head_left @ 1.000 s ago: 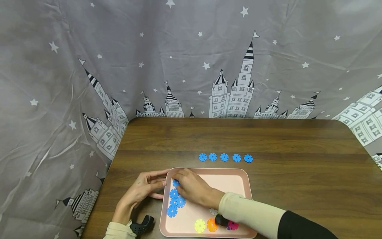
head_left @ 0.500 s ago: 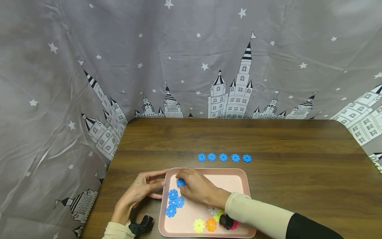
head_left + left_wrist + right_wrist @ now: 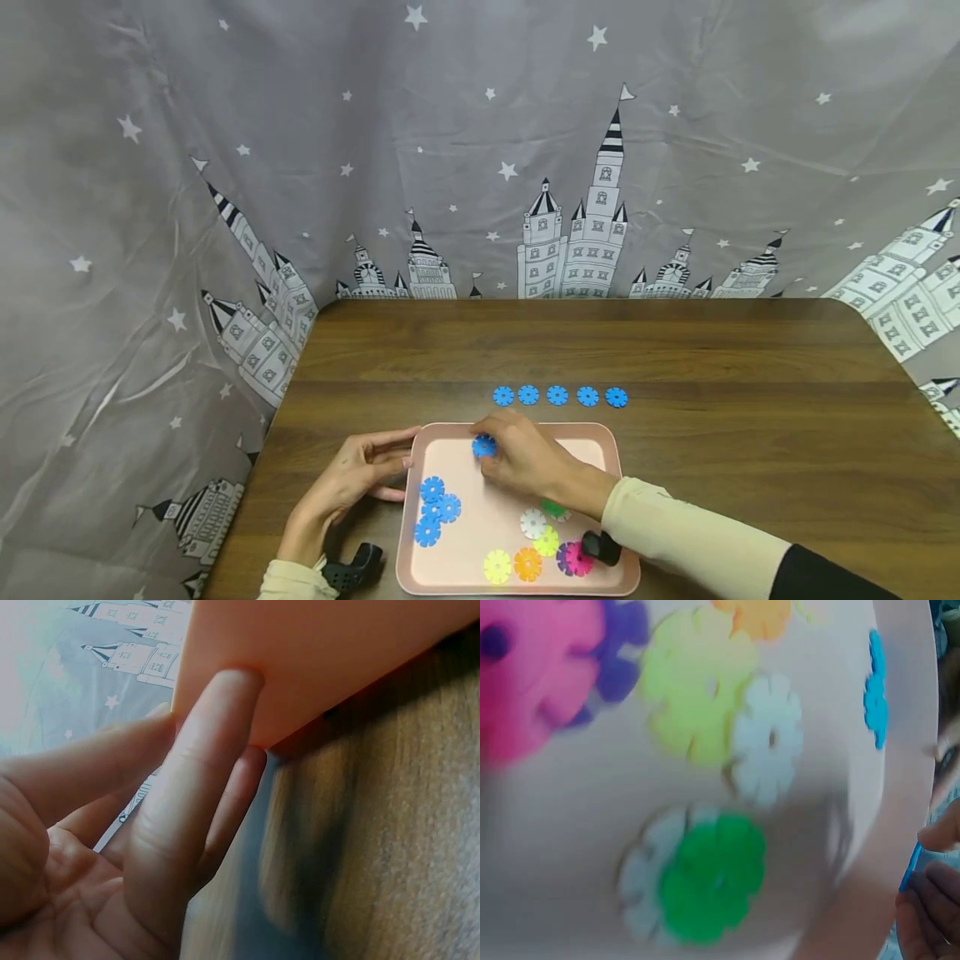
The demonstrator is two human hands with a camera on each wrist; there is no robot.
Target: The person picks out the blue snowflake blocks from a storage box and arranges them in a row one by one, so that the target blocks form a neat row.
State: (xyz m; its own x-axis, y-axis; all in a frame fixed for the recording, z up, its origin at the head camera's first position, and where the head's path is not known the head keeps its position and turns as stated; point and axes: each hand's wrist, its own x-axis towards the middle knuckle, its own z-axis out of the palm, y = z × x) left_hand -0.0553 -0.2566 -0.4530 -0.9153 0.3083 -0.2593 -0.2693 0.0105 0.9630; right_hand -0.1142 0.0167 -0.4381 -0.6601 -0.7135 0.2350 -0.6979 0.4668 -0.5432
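Note:
My right hand (image 3: 528,457) pinches a blue notched plastic disc (image 3: 484,447) between thumb and fingers, over the far part of the pink tray (image 3: 517,587). In the right wrist view that blue disc shows edge-on, a thin blue strip (image 3: 910,868) at the right. My left hand (image 3: 352,475) rests on the tray's left side, its fingers fairly straight. The left wrist view shows one fingertip pressing the tray's outer wall (image 3: 300,660). Several blue discs (image 3: 429,530) overlap inside the tray at the left.
Blue discs (image 3: 557,396) lie in a straight row on the wooden table (image 3: 750,433) behind the tray. Nearer the tray's right front are yellow (image 3: 497,567), orange (image 3: 528,564), pink (image 3: 579,559), white (image 3: 533,523) and green (image 3: 553,508) discs. A grey castle-print curtain (image 3: 450,125) hangs behind.
My right hand has picked a blue disc from the tray's far left corner and moved right with it, uncovering the white and green discs. My left hand has stayed at the tray.

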